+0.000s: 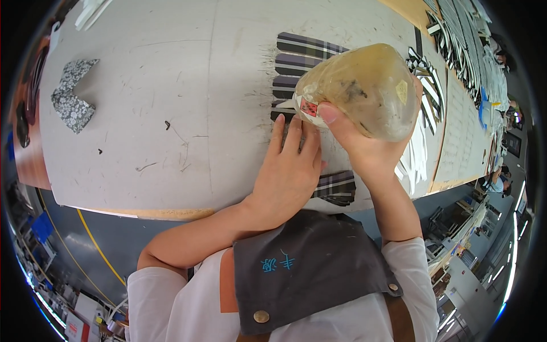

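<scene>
My right hand (370,151) is closed around a cloudy, yellowish squeeze bottle (379,80), the thumb pressing near its neck. The bottle lies tilted on its side in the air, its pale nozzle (285,104) pointing left over the plaid strips. These dark plaid fabric strips (302,43) lie in a row, their frayed ends to the left; the bottle hides much of them. My left hand (288,176) rests flat with fingers stretched out, fingertips at the end of the lowest strip of the row. More plaid pieces (339,188) lie by the near table edge, between my forearms.
A grey floral fabric piece (74,97) lies at the left of the pale table (171,62), with loose threads (185,154) nearer the middle. White strips (415,154) and black-and-white strips (430,85) lie to the right. Many long strips (461,51) are piled at the far right.
</scene>
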### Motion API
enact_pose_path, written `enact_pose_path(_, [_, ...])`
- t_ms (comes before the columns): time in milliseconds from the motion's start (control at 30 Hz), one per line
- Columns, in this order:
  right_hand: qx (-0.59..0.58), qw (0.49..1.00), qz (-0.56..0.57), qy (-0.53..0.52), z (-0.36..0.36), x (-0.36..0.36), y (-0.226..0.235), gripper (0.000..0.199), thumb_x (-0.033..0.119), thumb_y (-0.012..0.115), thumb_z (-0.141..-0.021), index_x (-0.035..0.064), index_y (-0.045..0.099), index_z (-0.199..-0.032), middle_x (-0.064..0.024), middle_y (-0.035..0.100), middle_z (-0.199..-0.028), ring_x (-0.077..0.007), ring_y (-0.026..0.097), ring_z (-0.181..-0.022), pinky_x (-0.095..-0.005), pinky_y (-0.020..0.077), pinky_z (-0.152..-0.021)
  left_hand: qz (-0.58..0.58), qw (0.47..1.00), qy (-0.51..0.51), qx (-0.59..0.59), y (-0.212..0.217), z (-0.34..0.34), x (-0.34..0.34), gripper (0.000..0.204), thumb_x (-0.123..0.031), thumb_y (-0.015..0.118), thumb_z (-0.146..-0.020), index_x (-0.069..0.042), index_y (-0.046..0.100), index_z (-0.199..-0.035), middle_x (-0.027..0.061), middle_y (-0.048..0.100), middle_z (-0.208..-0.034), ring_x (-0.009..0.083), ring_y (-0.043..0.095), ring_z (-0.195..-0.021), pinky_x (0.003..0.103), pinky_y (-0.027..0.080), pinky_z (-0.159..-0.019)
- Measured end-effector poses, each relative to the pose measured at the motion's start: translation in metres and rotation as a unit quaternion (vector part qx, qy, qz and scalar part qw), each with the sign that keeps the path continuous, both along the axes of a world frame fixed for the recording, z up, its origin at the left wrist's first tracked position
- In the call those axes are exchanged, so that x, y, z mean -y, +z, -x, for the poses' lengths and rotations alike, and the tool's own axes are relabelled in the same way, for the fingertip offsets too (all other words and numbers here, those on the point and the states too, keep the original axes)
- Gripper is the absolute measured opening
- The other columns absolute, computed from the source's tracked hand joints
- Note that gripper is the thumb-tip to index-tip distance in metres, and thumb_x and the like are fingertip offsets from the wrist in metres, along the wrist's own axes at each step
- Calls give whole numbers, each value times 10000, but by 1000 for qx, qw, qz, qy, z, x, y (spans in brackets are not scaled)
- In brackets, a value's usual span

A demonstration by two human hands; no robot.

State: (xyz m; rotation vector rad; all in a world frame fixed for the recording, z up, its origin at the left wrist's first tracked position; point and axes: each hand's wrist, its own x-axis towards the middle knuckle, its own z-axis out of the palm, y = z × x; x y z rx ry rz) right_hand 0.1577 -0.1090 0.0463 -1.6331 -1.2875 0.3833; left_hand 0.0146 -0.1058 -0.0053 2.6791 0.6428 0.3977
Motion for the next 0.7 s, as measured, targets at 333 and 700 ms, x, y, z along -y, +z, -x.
enact_pose_path(333, [-69,996,18,-59,-7,10,4,814,124,907,-611,-7,355,-1194,-135,612,-1053,-187,642,-949,-306,534,-813,15,999,2,-37,4,1,2,528,-226,697,-806,105,550,-1190,220,486,-1250,392,447,-1195,535,357,-1065])
enact_pose_path(700, [-53,992,22,-110,-35,39,6,803,120,901,-622,-14,370,-1209,-125,590,-1076,-194,629,-973,-316,536,-819,3,999,5,-54,5,5,1,559,-249,699,-818,99,533,-1223,238,467,-1308,398,453,-1191,526,365,-1056])
